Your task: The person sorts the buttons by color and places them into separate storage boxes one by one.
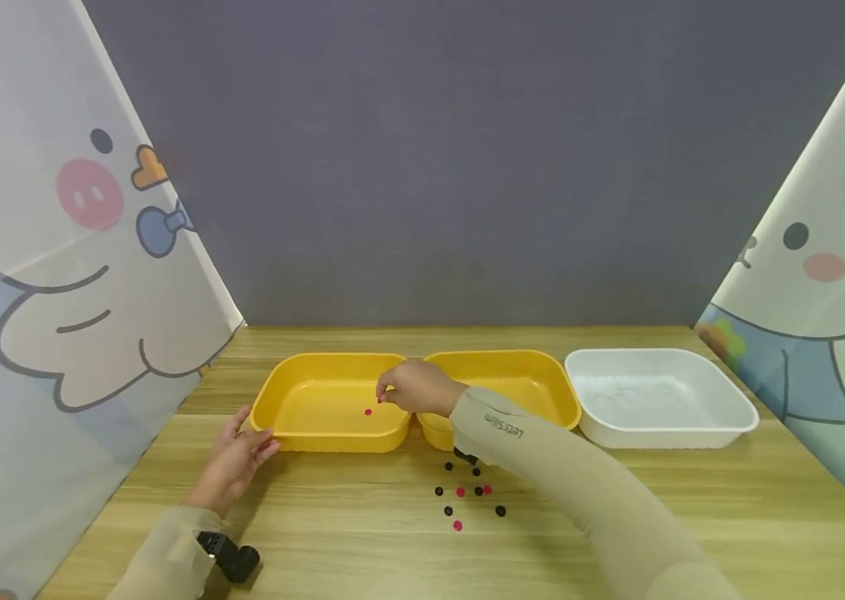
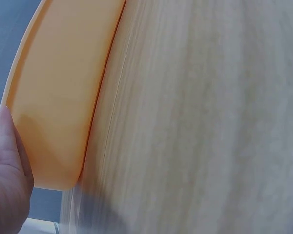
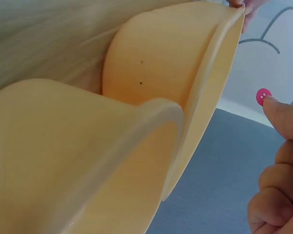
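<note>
My right hand (image 1: 415,385) is over the right end of the left yellow tray (image 1: 340,443). Between thumb and forefinger it pinches a small pink button (image 3: 263,96) with holes, its other fingers curled in. Another pink button (image 1: 368,412) appears inside that tray, below and left of the hand. My left hand (image 1: 231,462) grips the tray's near left corner; in the left wrist view its fingers (image 2: 9,146) lie along the outer wall. On the table in front of the trays are several loose black buttons (image 1: 501,511) and pink buttons (image 1: 457,526).
A second yellow tray (image 1: 501,357) stands right beside the left one, partly hidden behind my right hand and sleeve. Further right is a white tray (image 1: 662,438). All stand on a wooden table (image 1: 347,533), with a dark partition (image 1: 422,167) behind and cartoon-printed sheets at both sides.
</note>
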A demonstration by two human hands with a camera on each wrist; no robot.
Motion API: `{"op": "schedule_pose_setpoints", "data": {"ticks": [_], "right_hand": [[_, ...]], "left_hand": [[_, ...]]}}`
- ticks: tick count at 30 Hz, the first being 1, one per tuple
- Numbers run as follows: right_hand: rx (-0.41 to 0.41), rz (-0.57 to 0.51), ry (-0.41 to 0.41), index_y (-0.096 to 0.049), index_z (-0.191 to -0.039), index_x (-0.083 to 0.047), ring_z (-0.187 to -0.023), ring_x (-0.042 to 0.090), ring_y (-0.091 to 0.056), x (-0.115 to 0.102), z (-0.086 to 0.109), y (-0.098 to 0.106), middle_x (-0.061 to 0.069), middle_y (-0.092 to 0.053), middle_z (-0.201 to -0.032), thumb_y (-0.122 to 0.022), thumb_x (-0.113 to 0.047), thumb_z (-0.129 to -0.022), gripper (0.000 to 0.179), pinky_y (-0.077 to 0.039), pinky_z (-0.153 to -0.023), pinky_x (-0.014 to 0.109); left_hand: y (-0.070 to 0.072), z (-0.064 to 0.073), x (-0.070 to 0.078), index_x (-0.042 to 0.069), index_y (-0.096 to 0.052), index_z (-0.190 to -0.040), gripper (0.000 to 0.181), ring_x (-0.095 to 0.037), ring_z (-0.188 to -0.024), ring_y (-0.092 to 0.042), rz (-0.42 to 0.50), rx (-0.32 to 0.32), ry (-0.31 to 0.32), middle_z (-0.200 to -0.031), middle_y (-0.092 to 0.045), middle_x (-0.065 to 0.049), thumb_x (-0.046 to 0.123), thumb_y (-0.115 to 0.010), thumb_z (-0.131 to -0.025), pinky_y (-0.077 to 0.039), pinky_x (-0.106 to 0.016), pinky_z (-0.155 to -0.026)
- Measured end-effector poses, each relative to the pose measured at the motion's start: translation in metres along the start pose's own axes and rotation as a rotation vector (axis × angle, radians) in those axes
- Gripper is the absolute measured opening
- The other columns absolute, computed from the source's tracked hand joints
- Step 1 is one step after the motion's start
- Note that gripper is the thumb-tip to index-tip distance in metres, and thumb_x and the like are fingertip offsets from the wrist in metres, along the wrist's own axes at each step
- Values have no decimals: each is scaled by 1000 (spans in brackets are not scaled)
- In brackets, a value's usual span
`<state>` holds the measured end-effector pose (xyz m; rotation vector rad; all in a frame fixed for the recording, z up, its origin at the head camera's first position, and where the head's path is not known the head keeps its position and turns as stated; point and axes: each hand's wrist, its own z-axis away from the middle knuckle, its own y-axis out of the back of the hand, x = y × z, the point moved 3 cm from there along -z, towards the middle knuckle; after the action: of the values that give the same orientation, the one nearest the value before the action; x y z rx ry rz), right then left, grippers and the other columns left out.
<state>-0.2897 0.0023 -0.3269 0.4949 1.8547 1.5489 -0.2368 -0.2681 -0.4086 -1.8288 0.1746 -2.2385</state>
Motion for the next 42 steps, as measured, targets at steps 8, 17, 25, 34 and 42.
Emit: {"op": "schedule_pose_setpoints", "data": {"ticks": [8,17,25,34,42], "right_hand": [[-11,21,-4,-74,-97,-13,-70,6,-57,2,-17,-1,-5,-71,-96,-63,-17,-94,12,-51,-72,21],[-45,71,-54,-74,-102,-16,-89,9,-63,-5,-38,3,-7,-70,-103,-61,-21,-96,16,-52,-74,22],[-40,66,-69,-74,-99,-15,-88,10,-62,-1,-51,4,-6,-70,-101,-62,-21,-95,15,-51,-74,22],[-18,68,-111,-74,-104,-15,-96,10,-62,0,-59,8,-8,-69,-103,-59,-14,-96,18,-51,-80,21],[9,87,-164,-75,-104,-15,-100,10,-62,8,-62,5,-6,-69,-105,-59,-11,-95,18,-51,-83,20]], "left_hand": [[0,-1,-1,12,12,-153,77,-6,-65,-60,13,3,29,-80,-55,-2,-8,-39,-98,-56,-18,-71],[0,0,2,11,12,-153,77,-5,-66,-60,-9,7,29,-81,-54,-1,-9,-37,-97,-55,-17,-73],[-1,0,1,11,8,-153,77,-6,-66,-61,4,15,24,-80,-55,-2,-9,-39,-97,-56,-18,-72],[4,0,-1,8,14,-152,78,-5,-65,-59,-62,6,0,-81,-52,-2,-9,-39,-96,-56,-19,-72],[2,1,-1,10,14,-152,79,-5,-64,-59,-70,6,13,-77,-53,-1,-7,-40,-97,-56,-18,-71]]}}
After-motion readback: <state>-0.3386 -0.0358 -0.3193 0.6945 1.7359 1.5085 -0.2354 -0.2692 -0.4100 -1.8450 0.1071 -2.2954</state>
